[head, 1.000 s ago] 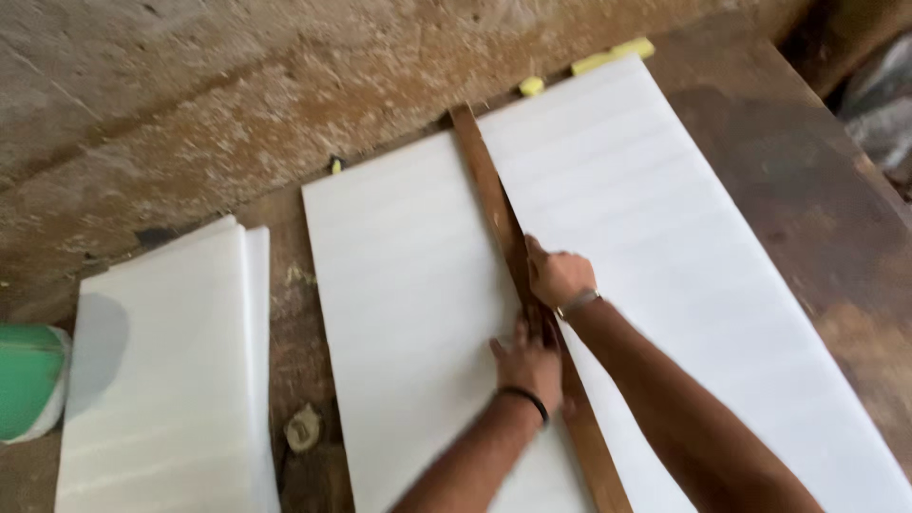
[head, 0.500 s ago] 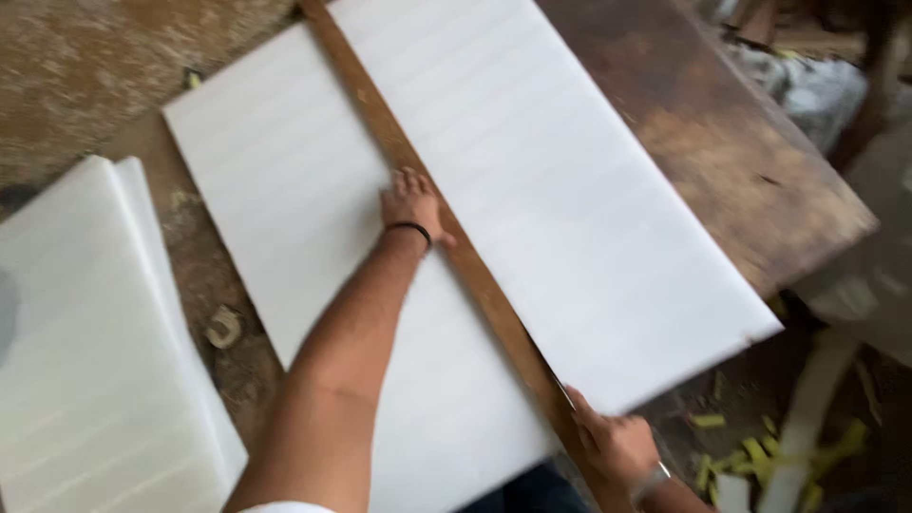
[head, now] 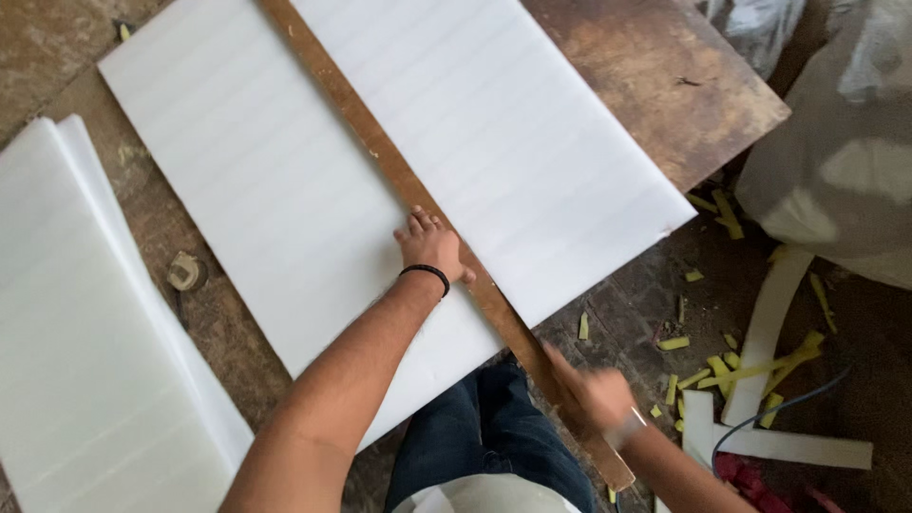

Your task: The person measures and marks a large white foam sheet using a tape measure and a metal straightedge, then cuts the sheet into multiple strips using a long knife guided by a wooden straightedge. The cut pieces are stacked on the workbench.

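Your left hand (head: 432,245) lies flat, fingers spread, pressing down on the long brown wooden straightedge (head: 380,157) where it crosses the large white foam sheet (head: 275,190); it holds nothing, only pins the strip to the sheet. A black band sits on that wrist. The straightedge runs diagonally away from this hand toward the far edge of the sheet, and back past it to the near edge, where it overhangs the worn wooden worktop (head: 655,76).

Your right hand (head: 594,389) is at that near, overhanging end of the straightedge, just beside or on it. It is blurred, so you cannot tell whether it is closed around anything.

Well to the left of your left hand a stack of white foam sheets (head: 76,361) rests on the worktop. To the right of your right hand, yellow foam scraps (head: 712,366) and white foam offcuts (head: 769,323) lie on the floor.
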